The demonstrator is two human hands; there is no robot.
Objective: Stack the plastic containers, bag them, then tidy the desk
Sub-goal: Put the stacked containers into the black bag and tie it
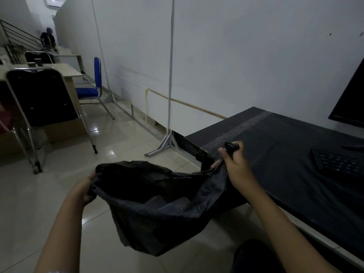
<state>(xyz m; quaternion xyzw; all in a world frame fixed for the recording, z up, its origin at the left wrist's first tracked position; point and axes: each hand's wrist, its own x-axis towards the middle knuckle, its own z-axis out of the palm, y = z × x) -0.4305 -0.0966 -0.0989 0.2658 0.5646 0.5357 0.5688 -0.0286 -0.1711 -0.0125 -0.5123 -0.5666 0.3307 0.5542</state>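
A black plastic bag point(149, 219) hangs in front of me over the floor, its mouth spread wide. My left hand point(84, 191) grips the bag's left rim. My right hand point(235, 164) grips the right rim, with a bunched bit of the plastic sticking up out of the fist, just at the corner of the dark desk point(275, 134). Inside the bag, dark flat shapes that look like stacked plastic containers point(169, 203) lie near the bottom; they are dim and hard to make out.
A black keyboard point(338, 163) lies on the desk to the right, under the corner of a monitor point(350, 103). A metal stand point(169, 95) rises by the wall. Chairs point(43, 99) and a blue chair point(92, 89) stand left. The tiled floor point(39, 194) lies below.
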